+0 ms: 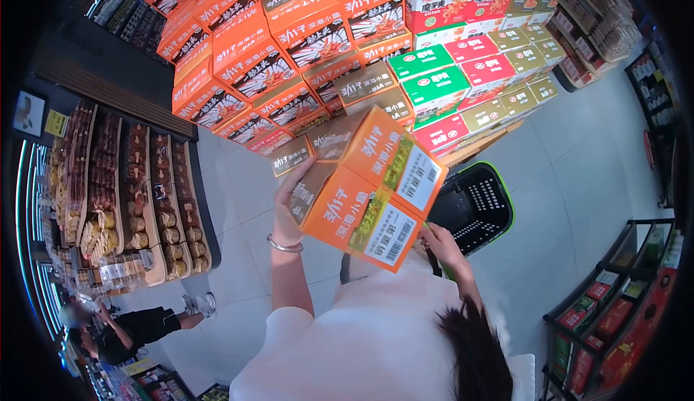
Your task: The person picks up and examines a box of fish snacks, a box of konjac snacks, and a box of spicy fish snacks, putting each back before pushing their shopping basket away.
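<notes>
My left hand point(290, 197), with a silver bangle point(285, 243) at the wrist, grips the left side of a pair of orange snack cartons point(347, 217). The cartons lie tilted in front of my chest, with Chinese lettering, olive bands and white barcode labels facing up. At their lower right edge, the fingers of my right hand point(442, 246) are curled against the carton, partly hidden. A dark strip like a handle shows just below those fingers. Behind the cartons is a black shopping basket point(481, 209) with a green rim, partly covered by them.
Stacked orange cartons point(307, 29) rise ahead, beside green, red and gold cartons point(434, 83). Shelves of packaged food point(137, 206) line the left. A person in black point(134, 332) stands lower left. A rack of red boxes point(614, 314) is at right, above the tiled floor point(538, 271).
</notes>
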`<action>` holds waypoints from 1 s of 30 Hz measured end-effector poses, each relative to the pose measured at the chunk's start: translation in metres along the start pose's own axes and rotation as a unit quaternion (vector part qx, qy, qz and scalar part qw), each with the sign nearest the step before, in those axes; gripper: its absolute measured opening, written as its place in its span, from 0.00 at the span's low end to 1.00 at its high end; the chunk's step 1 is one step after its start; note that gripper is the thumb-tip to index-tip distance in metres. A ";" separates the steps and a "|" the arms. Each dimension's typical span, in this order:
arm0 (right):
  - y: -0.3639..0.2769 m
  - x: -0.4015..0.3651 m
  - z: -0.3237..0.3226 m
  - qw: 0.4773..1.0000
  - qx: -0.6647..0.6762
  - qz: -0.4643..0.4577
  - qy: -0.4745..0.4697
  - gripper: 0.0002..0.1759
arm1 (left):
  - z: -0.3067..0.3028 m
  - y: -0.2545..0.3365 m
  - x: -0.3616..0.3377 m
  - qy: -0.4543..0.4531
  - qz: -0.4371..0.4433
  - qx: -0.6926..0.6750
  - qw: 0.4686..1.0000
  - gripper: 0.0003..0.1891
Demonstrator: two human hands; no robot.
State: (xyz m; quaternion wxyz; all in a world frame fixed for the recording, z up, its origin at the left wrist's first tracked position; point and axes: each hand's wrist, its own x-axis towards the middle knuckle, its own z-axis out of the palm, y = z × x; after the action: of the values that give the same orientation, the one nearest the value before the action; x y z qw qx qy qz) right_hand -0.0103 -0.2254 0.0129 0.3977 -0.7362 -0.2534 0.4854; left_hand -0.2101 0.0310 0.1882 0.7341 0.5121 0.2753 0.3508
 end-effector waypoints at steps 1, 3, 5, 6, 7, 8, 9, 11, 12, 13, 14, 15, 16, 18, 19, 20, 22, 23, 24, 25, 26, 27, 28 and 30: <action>-0.011 -0.007 0.001 0.999 0.041 -0.007 -0.002 0.19 | 0.015 -0.017 0.002 -0.045 -0.016 0.014 0.999 0.39; -0.065 -0.037 -0.001 0.990 0.135 -0.031 0.017 0.24 | 0.043 -0.060 0.007 -0.140 -0.048 -0.083 0.985 0.41; -0.059 -0.045 -0.005 0.980 0.186 0.033 0.065 0.26 | 0.061 -0.095 0.012 -0.200 -0.103 -0.128 0.966 0.42; -0.048 -0.046 -0.006 0.969 0.226 0.050 0.088 0.26 | 0.071 -0.106 0.012 -0.245 -0.149 -0.170 0.943 0.43; -0.033 -0.044 -0.006 0.953 0.273 0.067 0.111 0.26 | 0.083 -0.109 0.010 -0.254 -0.177 -0.140 0.940 0.45; -0.017 -0.042 -0.007 0.934 0.321 0.079 0.133 0.26 | 0.088 -0.114 0.009 -0.267 -0.186 -0.140 0.935 0.45; -0.003 -0.039 -0.008 0.913 0.368 0.086 0.152 0.26 | 0.092 -0.120 0.011 -0.286 -0.200 -0.141 0.927 0.46; 0.023 -0.037 -0.009 0.872 0.445 0.089 0.186 0.25 | 0.100 -0.127 0.013 -0.337 -0.212 -0.154 0.904 0.50; 0.034 -0.036 -0.009 0.852 0.475 0.090 0.199 0.25 | 0.103 -0.133 0.014 -0.346 -0.215 -0.152 0.900 0.50; 0.042 -0.036 -0.010 0.835 0.501 0.089 0.209 0.25 | 0.102 -0.144 0.016 -0.341 -0.228 -0.135 0.902 0.52; 0.051 -0.033 -0.009 0.822 0.521 0.087 0.213 0.25 | 0.098 -0.158 0.016 -0.334 -0.242 -0.116 0.904 0.56; 0.057 -0.030 -0.010 0.809 0.539 0.084 0.218 0.25 | 0.090 -0.179 0.018 -0.327 -0.245 -0.076 0.909 0.57; 0.060 -0.027 -0.009 0.797 0.557 0.080 0.221 0.25 | 0.089 -0.187 0.020 -0.334 -0.250 -0.071 0.906 0.57; 0.062 -0.024 -0.014 0.766 0.606 0.063 0.206 0.26 | 0.091 -0.199 0.025 -0.341 -0.290 -0.093 0.889 0.55; 0.059 -0.025 -0.019 0.739 0.646 0.048 0.186 0.27 | 0.096 -0.200 0.027 -0.341 -0.303 -0.100 0.884 0.51; 0.055 -0.027 -0.024 0.735 0.649 0.046 0.191 0.27 | 0.098 -0.202 0.027 -0.347 -0.306 -0.097 0.881 0.51; 0.041 -0.034 -0.031 0.707 0.681 0.039 0.187 0.32 | 0.098 -0.213 0.028 -0.377 -0.308 -0.076 0.870 0.51; 0.033 -0.039 -0.034 0.701 0.687 0.037 0.190 0.34 | 0.097 -0.220 0.030 -0.396 -0.307 -0.080 0.862 0.50; 0.035 -0.041 -0.037 0.698 0.689 0.040 0.193 0.34 | 0.099 -0.224 0.029 -0.397 -0.312 -0.080 0.859 0.50; 0.038 -0.043 -0.038 0.693 0.698 0.022 0.177 0.34 | 0.098 -0.229 0.026 -0.391 -0.308 -0.091 0.863 0.48; 0.041 -0.045 -0.036 0.688 0.708 0.004 0.160 0.33 | 0.097 -0.232 0.023 -0.384 -0.304 -0.102 0.866 0.45; 0.062 -0.038 -0.031 0.677 0.717 -0.002 0.168 0.30 | 0.096 -0.236 0.019 -0.382 -0.309 -0.101 0.865 0.45; 0.069 -0.036 -0.028 0.675 0.719 0.000 0.168 0.30 | 0.096 -0.240 0.016 -0.355 -0.306 -0.092 0.879 0.42; 0.081 -0.033 -0.025 0.701 0.696 -0.009 0.154 0.27 | 0.101 -0.242 0.013 -0.327 -0.304 -0.082 0.891 0.38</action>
State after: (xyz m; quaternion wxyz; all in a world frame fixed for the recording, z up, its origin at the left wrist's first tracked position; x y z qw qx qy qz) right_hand -0.0014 -0.3036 -0.0319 0.8347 -0.3120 0.2151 0.3997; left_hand -0.0689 -0.0708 -0.0079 0.8927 0.4272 0.1323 -0.0555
